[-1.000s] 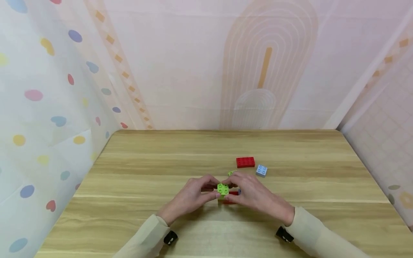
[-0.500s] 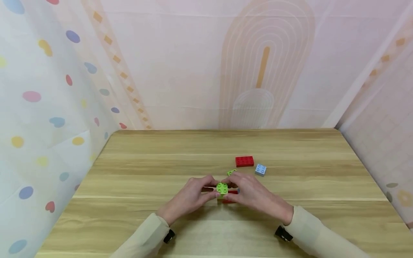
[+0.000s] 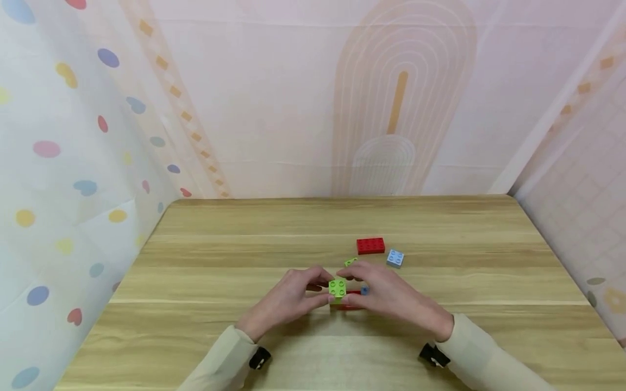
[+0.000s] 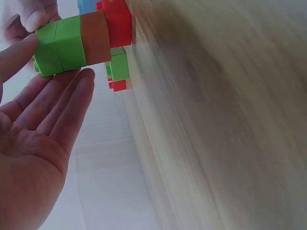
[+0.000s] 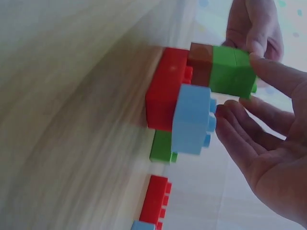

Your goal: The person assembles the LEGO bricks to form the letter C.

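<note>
A red toy brick (image 5: 163,93) lies on the table and carries a small column at its left end. That column is a brown brick (image 5: 200,63) topped by two lime green bricks, the upper green brick (image 3: 337,288) being highest. On the red brick's other end sits a light blue brick (image 5: 191,120). My left hand (image 3: 288,298) pinches the top green brick between thumb and fingers. From the other side, the thumb and index fingertip of my right hand (image 3: 391,293) lie at that brick's edges; its remaining fingers curve loosely below.
Behind my right hand a separate green brick (image 3: 351,262) is partly hidden. Farther back on the wooden table (image 3: 235,244) lie a red brick (image 3: 370,246) and a light blue brick (image 3: 395,258). A patterned cloth (image 3: 274,108) hangs behind the table.
My right hand has shifted slightly to the right, and its index fingertip sits a little farther from the column. More of the attached blue brick shows. My left hand stays nearly still.
</note>
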Available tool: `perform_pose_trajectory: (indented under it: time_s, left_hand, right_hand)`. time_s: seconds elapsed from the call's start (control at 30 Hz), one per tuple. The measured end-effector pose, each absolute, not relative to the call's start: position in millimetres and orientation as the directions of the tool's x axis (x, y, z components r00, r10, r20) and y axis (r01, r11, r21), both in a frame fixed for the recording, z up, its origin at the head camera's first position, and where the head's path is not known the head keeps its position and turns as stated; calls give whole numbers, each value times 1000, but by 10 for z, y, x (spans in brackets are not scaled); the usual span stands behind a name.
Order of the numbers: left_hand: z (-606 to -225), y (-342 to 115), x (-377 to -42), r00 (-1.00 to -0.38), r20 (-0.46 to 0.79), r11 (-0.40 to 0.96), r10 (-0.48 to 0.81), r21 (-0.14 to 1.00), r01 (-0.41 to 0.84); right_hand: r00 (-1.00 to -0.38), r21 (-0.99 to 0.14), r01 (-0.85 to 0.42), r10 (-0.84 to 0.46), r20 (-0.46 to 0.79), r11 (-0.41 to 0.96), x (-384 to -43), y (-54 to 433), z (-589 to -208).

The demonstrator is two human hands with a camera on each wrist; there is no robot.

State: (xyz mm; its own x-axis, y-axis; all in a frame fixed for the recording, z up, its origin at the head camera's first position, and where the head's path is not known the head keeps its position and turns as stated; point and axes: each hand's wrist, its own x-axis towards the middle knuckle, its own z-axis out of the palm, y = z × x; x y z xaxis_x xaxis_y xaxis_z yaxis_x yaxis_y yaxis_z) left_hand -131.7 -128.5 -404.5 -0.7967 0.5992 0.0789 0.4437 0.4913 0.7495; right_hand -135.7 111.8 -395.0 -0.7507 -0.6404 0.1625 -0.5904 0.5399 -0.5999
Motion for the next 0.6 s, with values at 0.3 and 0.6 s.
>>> perform_pose_trajectory:
  time_s: [0.3,0.6]
  left_hand:
    - [-4034,-1290,-1303,-793,70,485,605,758,436]
    - [-4031,-1241,-1289,-806,64,514,589,740,434]
  right_hand:
    - [-802,-661,-528,-570,179,534,-1362,1258,-3911]
    - [-821,-668,-519,-528,217,534,-1414,1426,-3887]
